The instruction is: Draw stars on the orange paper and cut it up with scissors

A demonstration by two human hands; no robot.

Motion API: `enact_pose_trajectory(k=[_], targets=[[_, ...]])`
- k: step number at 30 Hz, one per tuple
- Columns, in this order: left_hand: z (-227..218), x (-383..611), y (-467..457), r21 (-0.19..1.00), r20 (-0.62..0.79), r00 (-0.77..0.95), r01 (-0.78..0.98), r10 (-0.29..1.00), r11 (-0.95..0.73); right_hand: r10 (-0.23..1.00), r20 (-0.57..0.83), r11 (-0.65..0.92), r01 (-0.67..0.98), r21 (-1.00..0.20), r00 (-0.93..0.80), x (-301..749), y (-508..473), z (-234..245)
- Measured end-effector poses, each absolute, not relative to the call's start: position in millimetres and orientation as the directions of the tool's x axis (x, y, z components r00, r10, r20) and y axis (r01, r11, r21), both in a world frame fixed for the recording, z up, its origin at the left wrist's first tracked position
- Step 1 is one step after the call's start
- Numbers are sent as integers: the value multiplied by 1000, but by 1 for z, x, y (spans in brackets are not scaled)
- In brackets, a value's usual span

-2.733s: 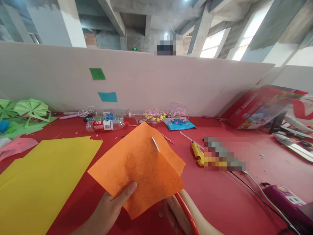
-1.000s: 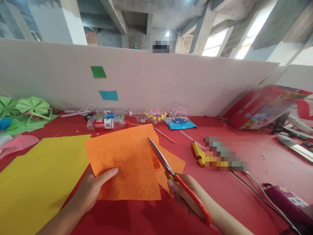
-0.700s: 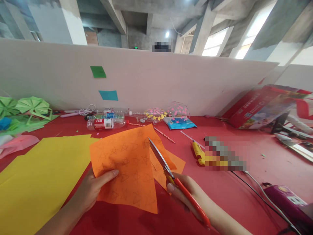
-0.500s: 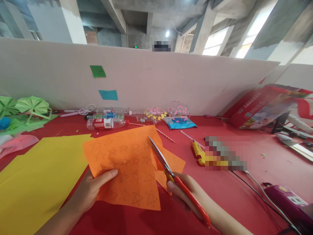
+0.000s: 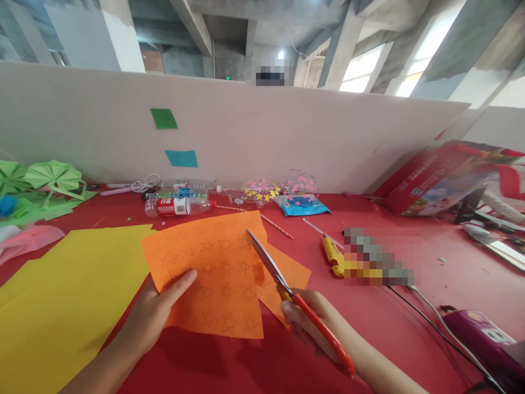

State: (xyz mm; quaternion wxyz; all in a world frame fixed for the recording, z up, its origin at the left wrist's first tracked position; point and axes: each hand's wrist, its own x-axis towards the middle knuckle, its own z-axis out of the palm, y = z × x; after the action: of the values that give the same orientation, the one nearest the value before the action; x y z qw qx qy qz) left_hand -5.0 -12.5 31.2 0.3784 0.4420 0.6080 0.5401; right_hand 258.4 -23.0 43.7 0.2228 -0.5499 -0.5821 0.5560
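My left hand (image 5: 153, 312) pinches the lower left edge of an orange paper sheet (image 5: 209, 273) with several stars drawn on it in pencil. My right hand (image 5: 309, 323) grips red-handled scissors (image 5: 287, 290), whose blades point up and left into the sheet's right edge. A second orange piece (image 5: 287, 273) lies under the blades on the red table (image 5: 369, 328).
Large yellow sheets (image 5: 61, 295) lie to the left, green folded paper fans (image 5: 45, 183) at far left. A bottle (image 5: 178, 207), star-covered balloons (image 5: 297, 185) and a blue packet stand by the white partition. A yellow tool (image 5: 332, 256), cables, a purple device (image 5: 479, 336) and a red box (image 5: 430, 175) are to the right.
The orange sheet was swung from upright to flatter and leftward, then tilted slightly back and forth. The scissors came out from under it and now bite its right edge.
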Motion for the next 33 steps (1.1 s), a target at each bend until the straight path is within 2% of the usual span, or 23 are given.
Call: enact_pose_trajectory(k=[3,8,16,26,33], targets=[[31,-7,-11,987,33,-302,160,953,16,878,-327,-162,425,-891,-350,261,-22,43],[32,-4,-16,984,-24,-274,161,961,71,891,-244,-52,449,-892,-383,263,-21,43],[36,1,-20,984,-48,-262,155,964,91,892,-333,-204,384,-901,-307,257,-25,45],[39,7,-22,989,-71,-265,105,962,102,876,-344,-226,344,-912,-338,255,-23,39],[29,14,-29,982,-181,-196,21,964,188,887,-296,-207,267,-941,-355,247,-32,40]])
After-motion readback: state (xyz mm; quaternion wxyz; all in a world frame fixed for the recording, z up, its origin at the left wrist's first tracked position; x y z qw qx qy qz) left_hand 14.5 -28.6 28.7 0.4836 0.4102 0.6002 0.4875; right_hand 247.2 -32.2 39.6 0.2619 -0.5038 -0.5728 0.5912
